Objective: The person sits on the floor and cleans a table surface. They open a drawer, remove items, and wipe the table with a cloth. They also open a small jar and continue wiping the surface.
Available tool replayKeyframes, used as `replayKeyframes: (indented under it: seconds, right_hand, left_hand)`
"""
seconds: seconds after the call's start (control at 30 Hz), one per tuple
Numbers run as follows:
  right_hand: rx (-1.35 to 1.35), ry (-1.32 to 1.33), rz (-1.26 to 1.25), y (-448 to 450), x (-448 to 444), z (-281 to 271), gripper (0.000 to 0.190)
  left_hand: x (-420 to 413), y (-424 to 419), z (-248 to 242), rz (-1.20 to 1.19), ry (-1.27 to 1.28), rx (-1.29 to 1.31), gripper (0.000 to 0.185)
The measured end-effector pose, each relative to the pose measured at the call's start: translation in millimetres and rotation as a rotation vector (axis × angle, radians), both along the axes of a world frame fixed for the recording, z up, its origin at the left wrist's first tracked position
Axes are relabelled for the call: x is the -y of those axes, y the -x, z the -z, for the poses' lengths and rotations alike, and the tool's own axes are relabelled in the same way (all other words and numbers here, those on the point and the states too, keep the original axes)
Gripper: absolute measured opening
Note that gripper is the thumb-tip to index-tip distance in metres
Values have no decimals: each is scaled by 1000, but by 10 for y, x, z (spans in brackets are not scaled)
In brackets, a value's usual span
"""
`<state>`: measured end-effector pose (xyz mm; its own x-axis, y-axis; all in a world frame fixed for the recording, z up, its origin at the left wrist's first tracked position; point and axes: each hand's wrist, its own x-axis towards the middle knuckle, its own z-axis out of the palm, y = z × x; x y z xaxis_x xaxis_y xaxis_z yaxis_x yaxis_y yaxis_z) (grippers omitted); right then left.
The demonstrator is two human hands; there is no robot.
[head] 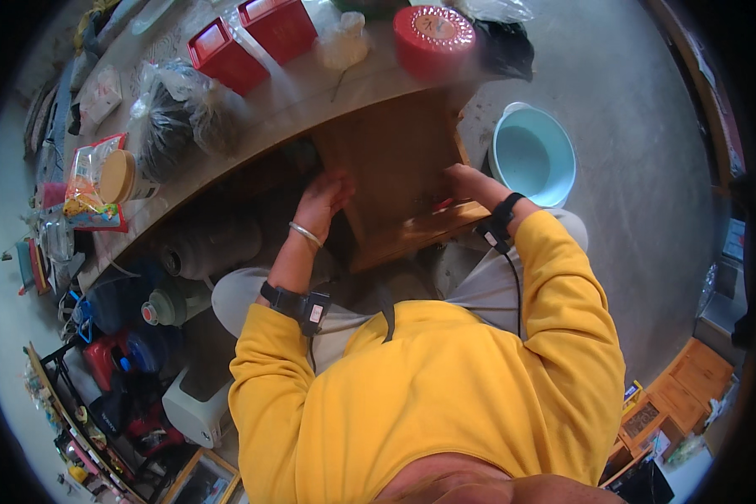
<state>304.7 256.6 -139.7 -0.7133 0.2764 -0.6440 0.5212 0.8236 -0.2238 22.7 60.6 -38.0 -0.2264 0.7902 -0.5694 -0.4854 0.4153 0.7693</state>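
Note:
A wooden drawer (390, 164) stands pulled out from beneath the table, in front of me. My left hand (327, 195) is at the drawer's left side, its fingers near or against the side wall; the palm looks empty. My right hand (469, 184) reaches over the drawer's right side, with its fingertips partly hidden and blurred. Just below those fingers a small red item (442, 205) lies inside the drawer, near its front wall. Whether my right hand touches or holds anything cannot be made out. A light blue plastic basin (532, 154) is on the floor to the right.
On the tabletop (277, 110) are red boxes (227, 57), a round red container (435, 38), filled plastic bags (164, 120) and a jar with a wooden lid (118, 176). Beneath it, at left, lie a grey cylindrical container (214, 249) and a pale green bottle (173, 305).

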Motion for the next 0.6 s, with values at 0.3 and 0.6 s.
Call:
replayKeyframes:
  seconds: [0.3, 0.6]
  right_hand:
    - [-1030, 13, 562, 10, -501, -2547, 44]
    - [-1191, -200, 721, 861, -1160, -3168, 78]
  left_hand:
    - [-129, 184, -347, -116, -50, 248, 28]
    - [-175, 505, -260, -223, -163, 514, 22]
